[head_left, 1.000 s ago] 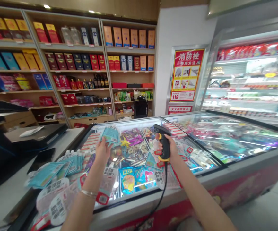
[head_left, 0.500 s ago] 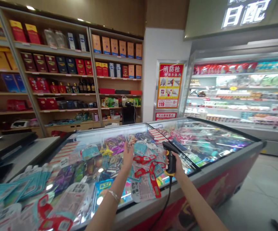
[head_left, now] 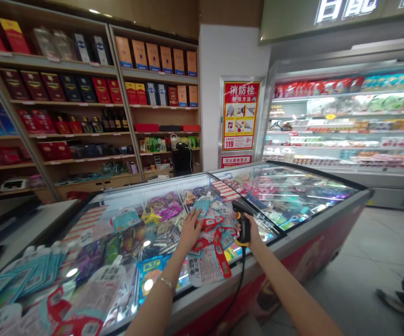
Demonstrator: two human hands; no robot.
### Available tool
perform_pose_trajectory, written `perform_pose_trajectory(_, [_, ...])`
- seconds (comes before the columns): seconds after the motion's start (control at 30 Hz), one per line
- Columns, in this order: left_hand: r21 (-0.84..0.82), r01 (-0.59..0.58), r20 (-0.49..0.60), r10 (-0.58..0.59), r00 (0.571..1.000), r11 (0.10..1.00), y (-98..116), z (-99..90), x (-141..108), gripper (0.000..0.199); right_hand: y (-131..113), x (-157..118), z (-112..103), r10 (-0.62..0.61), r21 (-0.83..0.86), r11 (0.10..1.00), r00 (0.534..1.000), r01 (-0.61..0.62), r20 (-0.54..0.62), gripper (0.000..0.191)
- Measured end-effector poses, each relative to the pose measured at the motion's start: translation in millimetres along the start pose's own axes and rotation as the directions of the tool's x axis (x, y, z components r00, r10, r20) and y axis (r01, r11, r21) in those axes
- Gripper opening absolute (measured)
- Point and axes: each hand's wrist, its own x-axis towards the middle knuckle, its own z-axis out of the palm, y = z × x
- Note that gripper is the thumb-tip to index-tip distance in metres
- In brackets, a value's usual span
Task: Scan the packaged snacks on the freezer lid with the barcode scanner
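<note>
**Inspector:** State the position of the hands.

**Assistant:** The left hand [head_left: 190, 228] lies flat, fingers spread, on a loose pile of red-and-white flat plastic packets with barcode labels [head_left: 212, 233] spread over the glass lid of the chest freezer [head_left: 293, 228]. It presses on them; it grips none. The right hand [head_left: 253, 231] is closed round the handle of a black-and-yellow corded barcode scanner [head_left: 243, 221], its head just beside the pile and turned toward it. The black cable [head_left: 235, 291] hangs down past the freezer's front edge.

**Inspector:** Other stock on the lid?

**Assistant:** A single teal packet [head_left: 202, 206] lies at the top of the pile, just beyond the left fingertips. A stack of teal flat packets [head_left: 30, 275] sits at the near left, well apart from both hands, with further red-and-white packets [head_left: 72, 317] at the near corner.

**Inspector:** Progress?

**Assistant:** In my judgement, partial. The packets lie in separate groups, which suggests sorting under way, but nothing shows which have been read. The pile under the left hand is the one in hand; no beam or mark on a label is visible.

**Inspector:** Surroundings?

**Assistant:** Wooden shelves of boxed goods [head_left: 93, 88] behind; an open chiller cabinet [head_left: 345, 121] to the right.
</note>
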Motion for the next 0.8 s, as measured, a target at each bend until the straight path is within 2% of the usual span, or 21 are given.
perform_pose_trajectory(0.17, [-0.062, 0.016, -0.002, -0.016, 1.000, 0.998, 7.3, -4.9, -1.4, 0.050, -1.2, -6.8, 5.4, 0.005, -0.019, 1.000, 1.000, -0.005, -0.017, 0.027])
perform_pose_trajectory(0.27, [-0.160, 0.020, -0.068, -0.031, 0.997, 0.987, 5.7, -30.3, 3.5, 0.042, -3.5, -13.3, 12.0, -0.021, -0.049, 0.999, 1.000, 0.021, 0.004, 0.024])
perform_pose_trajectory(0.33, [-0.195, 0.012, -0.173, -0.047, 0.984, 0.981, -4.4, -64.0, 6.3, 0.034, -7.3, -16.6, 21.8, -0.052, -0.047, 0.997, 0.998, 0.054, 0.038, 0.024])
perform_pose_trajectory(0.4, [-0.169, 0.024, -0.277, -0.071, 0.958, 0.985, -23.2, -109.2, 4.6, 0.025, -10.9, -17.9, 37.6, -0.084, -0.049, 0.995, 0.993, 0.088, 0.089, 0.025])
perform_pose_trajectory(0.5, [0.019, 0.170, -0.380, -0.150, 0.913, 0.985, -64.6, -184.1, -10.6, 0.021, -7.4, -16.1, 72.6, -0.098, -0.056, 0.992, 0.975, 0.111, 0.199, 0.028])
perform_pose_trajectory(0.57, [0.212, 0.336, -0.425, -0.222, 0.877, 0.918, -96.0, -227.3, -28.1, 0.028, 6.2, -12.6, 102.0, -0.063, -0.054, 0.995, 0.961, 0.080, 0.268, 0.029])
perform_pose_trajectory(0.63, [0.349, 0.473, -0.468, -0.286, 0.836, 0.809, -125.7, -257.8, -47.6, 0.033, 30.8, -7.9, 134.4, -0.005, -0.050, 0.998, 0.945, 0.022, 0.326, 0.028])
perform_pose_trajectory(0.73, [0.481, 0.577, -0.553, -0.282, 0.784, 0.660, -160.5, -276.8, -71.2, 0.041, 84.3, 0.9, 181.5, 0.086, -0.054, 0.996, 0.910, -0.071, 0.406, 0.028])
perform_pose_trajectory(0.8, [0.544, 0.582, -0.563, -0.252, 0.787, 0.604, -174.8, -276.1, -79.2, 0.045, 123.7, 6.3, 205.9, 0.157, -0.086, 0.987, 0.892, -0.133, 0.425, 0.028])
